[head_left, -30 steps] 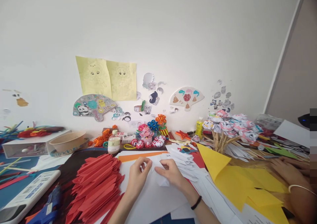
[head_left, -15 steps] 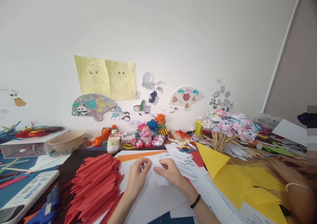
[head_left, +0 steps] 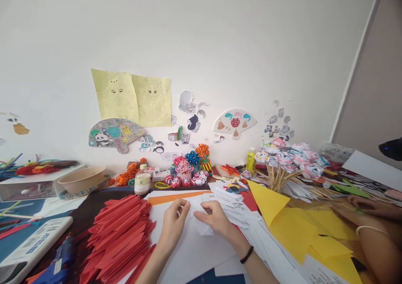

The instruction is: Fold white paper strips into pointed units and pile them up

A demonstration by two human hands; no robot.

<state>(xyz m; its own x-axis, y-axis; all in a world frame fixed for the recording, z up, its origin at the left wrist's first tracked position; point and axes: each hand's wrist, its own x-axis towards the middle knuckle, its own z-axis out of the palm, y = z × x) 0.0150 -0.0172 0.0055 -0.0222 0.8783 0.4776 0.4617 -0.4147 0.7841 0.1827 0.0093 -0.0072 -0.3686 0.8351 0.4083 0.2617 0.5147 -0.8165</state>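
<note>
Between my two hands is a small folded piece of white paper [head_left: 202,226], held above a stack of white sheets [head_left: 185,256]. My left hand [head_left: 175,218] pinches its upper left part between thumb and fingers. On the right side, my right hand [head_left: 213,218] grips the paper with thumb and bent fingers; a black band circles that wrist. To the left lies a big pile of folded red paper strips [head_left: 121,238]. Folded white paper pieces [head_left: 230,208] are heaped just beyond my right hand.
Yellow sheets [head_left: 301,229] spread on the right, near another person's hands [head_left: 367,210]. Behind them stands a bunch of paper flowers [head_left: 289,158]. A bottle [head_left: 142,180], a beige bowl [head_left: 82,179] and a blue glue gun [head_left: 59,261] are on the left.
The view has shifted very slightly. My hands keep the same grip on the folded white paper. At the right, the other person's hands have moved a little.
</note>
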